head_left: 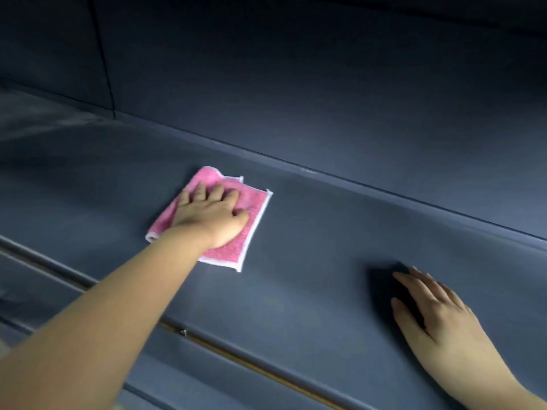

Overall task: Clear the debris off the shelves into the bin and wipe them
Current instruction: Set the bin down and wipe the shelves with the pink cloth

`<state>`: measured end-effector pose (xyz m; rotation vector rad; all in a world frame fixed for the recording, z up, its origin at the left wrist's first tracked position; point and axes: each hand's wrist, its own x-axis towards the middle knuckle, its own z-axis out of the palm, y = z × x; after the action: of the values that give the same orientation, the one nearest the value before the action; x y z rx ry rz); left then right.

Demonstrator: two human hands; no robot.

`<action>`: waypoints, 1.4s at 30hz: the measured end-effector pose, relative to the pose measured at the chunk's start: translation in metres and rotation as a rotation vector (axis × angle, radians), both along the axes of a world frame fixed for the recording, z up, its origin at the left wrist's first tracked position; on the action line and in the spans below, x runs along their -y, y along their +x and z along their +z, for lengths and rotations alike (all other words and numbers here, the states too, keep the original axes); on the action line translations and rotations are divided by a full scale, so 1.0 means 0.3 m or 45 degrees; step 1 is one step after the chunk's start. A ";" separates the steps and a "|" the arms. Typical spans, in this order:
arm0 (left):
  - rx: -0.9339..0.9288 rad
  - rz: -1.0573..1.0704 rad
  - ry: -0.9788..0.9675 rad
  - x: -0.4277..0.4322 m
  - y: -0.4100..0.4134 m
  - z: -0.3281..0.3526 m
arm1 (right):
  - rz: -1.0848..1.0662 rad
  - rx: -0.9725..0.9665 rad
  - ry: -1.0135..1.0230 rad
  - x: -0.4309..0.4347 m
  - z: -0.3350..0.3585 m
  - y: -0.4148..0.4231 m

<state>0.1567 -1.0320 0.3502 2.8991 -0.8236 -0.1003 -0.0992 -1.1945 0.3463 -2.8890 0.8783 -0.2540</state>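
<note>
A pink cloth point(236, 220) with a white stitched border lies flat just left of the middle of the frame, folded into a rough rectangle and turned at a slant, its far corner showing a doubled layer. It rests on a dark blue-grey shelf point(340, 232) whose surface runs across the frame from the left edge down to the lower right, smooth and matt, with a faint sheen near the cloth. The shelf's back edge meets an upright panel along a line crossing from upper left to right; its front edge carries a long rail in the lower left.
</note>
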 end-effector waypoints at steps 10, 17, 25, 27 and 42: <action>-0.025 -0.417 -0.031 0.057 -0.310 -0.021 | 0.281 0.300 0.311 -0.188 0.020 0.369; -0.028 -0.447 -0.034 0.026 -0.141 -0.010 | 0.198 0.411 0.395 -0.201 -0.001 0.360; -0.013 -0.295 -0.026 -0.147 0.018 -0.029 | 0.189 0.136 0.138 -0.243 -0.013 0.353; -0.002 -0.259 -0.040 -0.158 0.009 -0.029 | 0.176 0.103 0.117 -0.244 -0.013 0.356; 0.003 -0.121 -0.022 -0.216 -0.040 -0.011 | 0.171 0.078 0.045 -0.251 0.001 0.368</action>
<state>0.1448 -0.9672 0.3469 2.8441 -0.9576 -0.0979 0.0111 -1.1191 0.3466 -2.8746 0.6686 -0.3089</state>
